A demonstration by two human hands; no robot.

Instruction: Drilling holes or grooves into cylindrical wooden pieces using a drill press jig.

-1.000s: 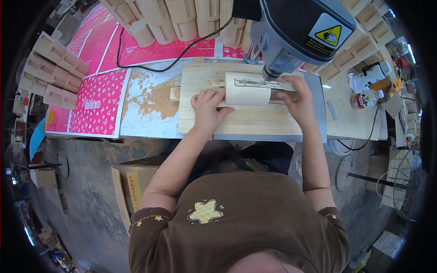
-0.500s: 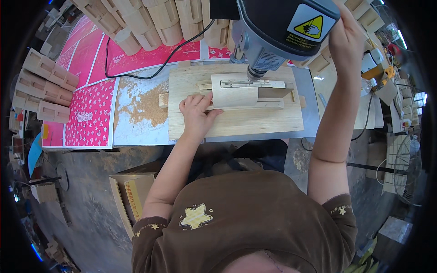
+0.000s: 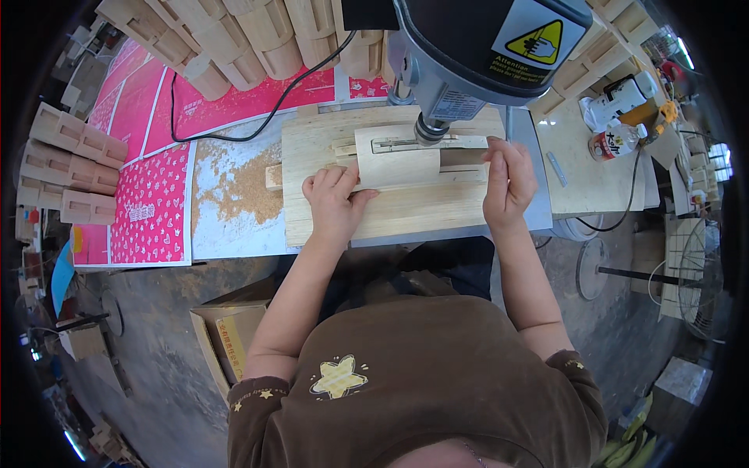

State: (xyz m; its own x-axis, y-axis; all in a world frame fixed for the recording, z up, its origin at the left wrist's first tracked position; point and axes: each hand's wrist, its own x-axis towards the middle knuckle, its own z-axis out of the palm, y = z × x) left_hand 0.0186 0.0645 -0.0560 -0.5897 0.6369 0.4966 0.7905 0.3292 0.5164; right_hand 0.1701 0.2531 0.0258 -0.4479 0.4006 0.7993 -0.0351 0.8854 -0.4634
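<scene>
Left hand (image 3: 334, 204), fingers parted, braces wooden block (image 3: 402, 167), best kept firm beneath drill press (image 3: 468, 47); right hand (image 3: 511, 181) curled, grip unclear.

The chuck (image 3: 431, 129) hides part of the slot (image 3: 388, 144) in the wooden workpiece (image 3: 399, 168); the drill press (image 3: 464, 47) runs past the upper edge; whether the right hand (image 3: 511, 183) grips anything is unclear.

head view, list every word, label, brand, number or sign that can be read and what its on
Wording isn't copied here; markings by kind and place:
Machine head: yellow triangular hand-warning sign, lettering below it.
Same head: pale plate, print too small to read.
Pink sheet: white lettering among hearts.
Carton: yellow tape with characters.
Bottle: lettered red-and-white label.
Brown shirt: sleeve lettering too small to read.
</scene>
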